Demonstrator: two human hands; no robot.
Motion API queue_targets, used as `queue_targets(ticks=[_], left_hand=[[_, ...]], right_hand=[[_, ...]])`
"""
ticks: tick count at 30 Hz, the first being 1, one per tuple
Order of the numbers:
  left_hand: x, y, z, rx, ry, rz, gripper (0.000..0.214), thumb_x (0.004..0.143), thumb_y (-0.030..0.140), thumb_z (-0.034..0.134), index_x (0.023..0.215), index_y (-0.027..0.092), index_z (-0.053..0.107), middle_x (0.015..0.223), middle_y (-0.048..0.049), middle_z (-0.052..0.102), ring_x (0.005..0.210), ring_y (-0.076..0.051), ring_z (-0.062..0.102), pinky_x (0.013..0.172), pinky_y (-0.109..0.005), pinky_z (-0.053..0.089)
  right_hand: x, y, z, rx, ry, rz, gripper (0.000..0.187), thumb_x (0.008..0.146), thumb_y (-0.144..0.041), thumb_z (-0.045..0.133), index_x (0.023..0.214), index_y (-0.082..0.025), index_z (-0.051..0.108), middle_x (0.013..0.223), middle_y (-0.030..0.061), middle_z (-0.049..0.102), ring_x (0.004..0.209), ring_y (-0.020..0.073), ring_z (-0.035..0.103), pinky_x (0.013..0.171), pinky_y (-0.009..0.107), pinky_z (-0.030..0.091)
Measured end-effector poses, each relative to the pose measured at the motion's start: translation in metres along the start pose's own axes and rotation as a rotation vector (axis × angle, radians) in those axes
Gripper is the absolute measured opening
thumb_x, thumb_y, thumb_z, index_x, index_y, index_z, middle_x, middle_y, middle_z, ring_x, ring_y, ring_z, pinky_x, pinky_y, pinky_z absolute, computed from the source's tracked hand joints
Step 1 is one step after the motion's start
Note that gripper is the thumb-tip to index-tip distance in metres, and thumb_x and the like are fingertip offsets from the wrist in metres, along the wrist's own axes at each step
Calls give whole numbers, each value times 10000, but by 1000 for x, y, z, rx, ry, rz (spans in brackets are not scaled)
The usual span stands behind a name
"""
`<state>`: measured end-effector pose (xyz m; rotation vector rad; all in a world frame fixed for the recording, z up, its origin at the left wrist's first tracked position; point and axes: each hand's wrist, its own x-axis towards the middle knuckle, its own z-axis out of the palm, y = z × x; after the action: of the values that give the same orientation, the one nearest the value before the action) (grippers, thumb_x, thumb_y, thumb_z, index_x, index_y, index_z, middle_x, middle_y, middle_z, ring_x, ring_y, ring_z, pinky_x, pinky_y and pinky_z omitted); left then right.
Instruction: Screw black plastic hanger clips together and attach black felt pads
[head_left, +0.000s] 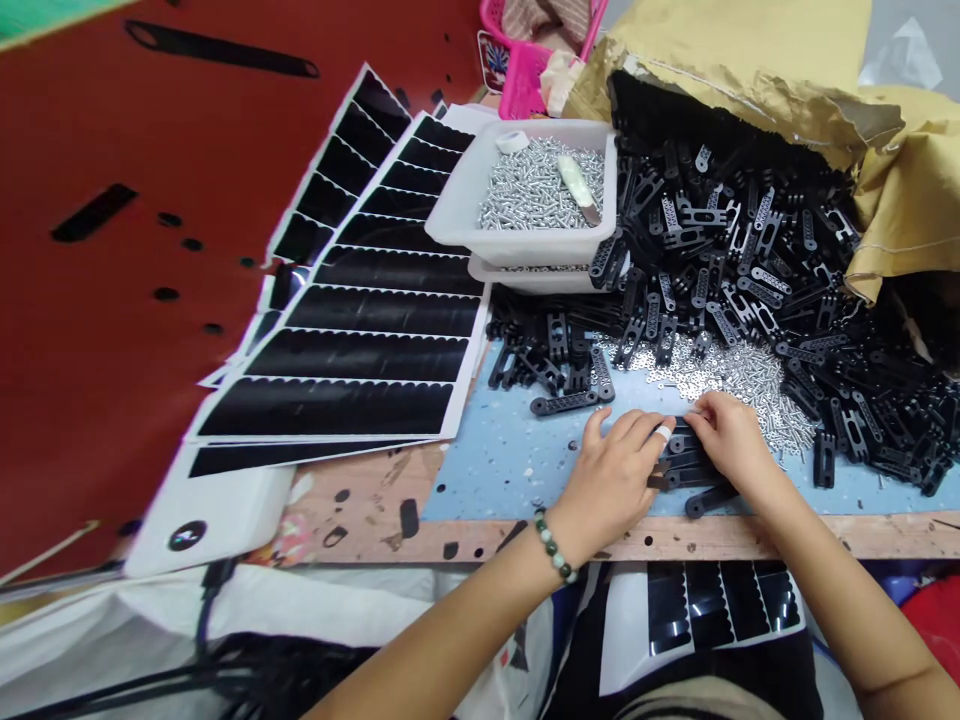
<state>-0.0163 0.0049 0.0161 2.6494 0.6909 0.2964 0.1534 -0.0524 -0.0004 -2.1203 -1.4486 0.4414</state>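
Note:
A small row of flat black plastic parts (686, 470) with round holes lies side by side on a light blue mat (510, 470). My left hand (615, 480), with a white band on one finger and a beaded bracelet at the wrist, grips the row's left end. At the right end, my right hand (731, 440) has thumb and fingertips closed on the uppermost part; the exact hold is partly hidden. One more black part (709, 500) sits just below the row. Beyond my fingers, small silver nuts (686, 365) and screws (776, 400) are heaped on the mat.
A white tub (457, 215) of screws stands behind, beside stacked sheets of black stickers (360, 355). Black parts (705, 240) spill from a torn yellow sack (750, 50). A red panel (225, 150) rises at left. Another sticker sheet (622, 630) rests on my lap.

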Motion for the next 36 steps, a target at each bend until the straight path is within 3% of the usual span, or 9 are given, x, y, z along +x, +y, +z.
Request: queue_targets(ticks=[3, 6, 10, 13, 18, 23, 26, 32, 36], left_hand=[[1, 0, 2, -5, 18, 3, 442, 777, 80, 467, 1205, 169, 535, 1211, -116, 578, 1163, -284, 492, 1053, -556, 250], [1, -1, 7, -132, 42, -17, 431, 856, 210, 481, 1285, 169, 465, 1358, -133, 463, 1271, -275, 412, 1064, -500, 314], [0, 1, 19, -287, -44, -23, 953, 769, 458, 649, 1475, 204, 60, 1536, -163, 133, 1398, -293, 213, 1100, -473, 313], [2, 8, 29, -252, -93, -6, 1173, 627, 535, 748, 1472, 173, 20, 1515, -204, 166, 1398, -355, 176, 1120, -555, 236], [7, 19, 39, -204, -20, 3, 861, 690, 359, 674, 1404, 144, 242, 1373, -182, 385, 1315, -337, 338, 1118, -562, 242], [8, 21, 41, -170, 24, 29, 704, 722, 254, 591, 1353, 127, 307, 1316, -169, 412, 1275, -329, 371, 1105, -546, 288], [7, 21, 43, -158, 23, 40, 678, 727, 229, 578, 1341, 119, 315, 1313, -174, 406, 1278, -336, 359, 1102, -547, 291], [8, 19, 45, -209, 36, 22, 705, 716, 244, 615, 1344, 157, 306, 1302, -164, 412, 1256, -342, 381, 1044, -544, 368], [8, 18, 44, -247, 53, 51, 732, 732, 324, 664, 1352, 184, 301, 1303, -148, 422, 1254, -324, 391, 1051, -522, 377]], right_hand=[[-2, 0, -6, -206, 53, 11, 192, 863, -379, 553, 908, -192, 561, 807, 58, 612, 665, 197, 569, 578, 297, 434], [-13, 7, -16, -188, 178, -80, 308, 881, -440, 520, 1046, -180, 537, 1000, 127, 588, 892, 257, 583, 691, 360, 488], [-50, 23, -20, -12, 316, -155, 383, 919, -370, 467, 1249, -180, 434, 1157, 158, 544, 1103, 270, 529, 918, 464, 466], [-78, 30, -6, -33, 259, -184, 486, 930, -308, 444, 1380, -176, 318, 1323, 183, 473, 1252, 282, 446, 997, 506, 432], [-88, 32, 19, -90, 206, -277, 463, 929, -207, 402, 1389, -173, 372, 1391, 178, 451, 1325, 288, 388, 1025, 535, 415], [-82, 27, 23, -136, 215, -304, 443, 912, -127, 370, 1343, -182, 457, 1329, 143, 534, 1313, 269, 411, 1064, 568, 331], [-82, 22, 21, -159, 203, -328, 425, 900, -119, 387, 1306, -177, 498, 1301, 130, 563, 1269, 269, 453, 1066, 572, 298], [-83, 27, 2, 111, 108, -385, 340, 888, -152, 418, 1167, -237, 593, 1106, 84, 653, 1090, 234, 562, 965, 490, 431], [-81, 40, -10, 185, 286, -215, 310, 898, -177, 408, 1154, -225, 577, 1096, 108, 610, 1057, 233, 570, 911, 458, 483]])
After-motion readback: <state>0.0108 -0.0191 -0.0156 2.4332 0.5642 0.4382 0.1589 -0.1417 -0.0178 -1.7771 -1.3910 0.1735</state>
